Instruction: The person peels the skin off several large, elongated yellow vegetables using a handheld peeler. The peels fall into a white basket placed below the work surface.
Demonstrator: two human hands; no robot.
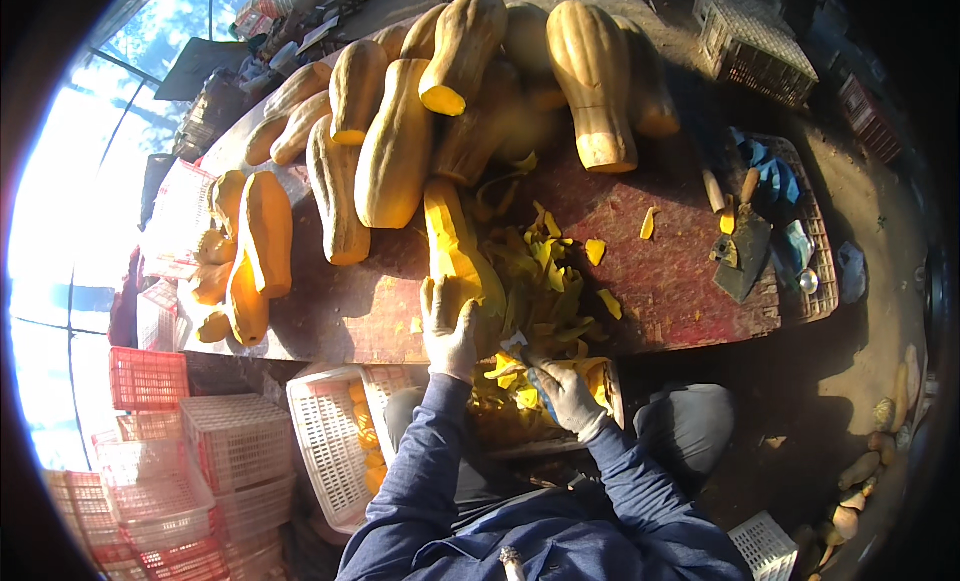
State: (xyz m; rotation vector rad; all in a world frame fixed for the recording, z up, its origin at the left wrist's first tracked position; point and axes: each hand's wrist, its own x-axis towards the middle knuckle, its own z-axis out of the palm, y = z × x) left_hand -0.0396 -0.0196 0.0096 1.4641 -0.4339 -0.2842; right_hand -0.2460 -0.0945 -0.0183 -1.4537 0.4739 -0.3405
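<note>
My left hand (450, 333), in a pale work glove, presses on the near end of a partly peeled squash (455, 243) lying on the table. Bright yellow flesh shows along its top and left, while skin remains on its right side. My gloved right hand (566, 396) grips a peeler (516, 344) with a blue handle, its head close to the squash's near right end. A heap of peel strips (551, 288) lies right of the squash. Below the table edge, between my knees, more peelings (517, 378) fill a container.
Unpeeled squashes (395, 146) are piled along the far side; peeled ones (266, 232) lie at left. A cleaver-like blade (742, 255) and a plastic tray (821, 281) are at right. A white basket (337, 446) holding orange pieces stands by my left knee, near stacked crates (236, 438).
</note>
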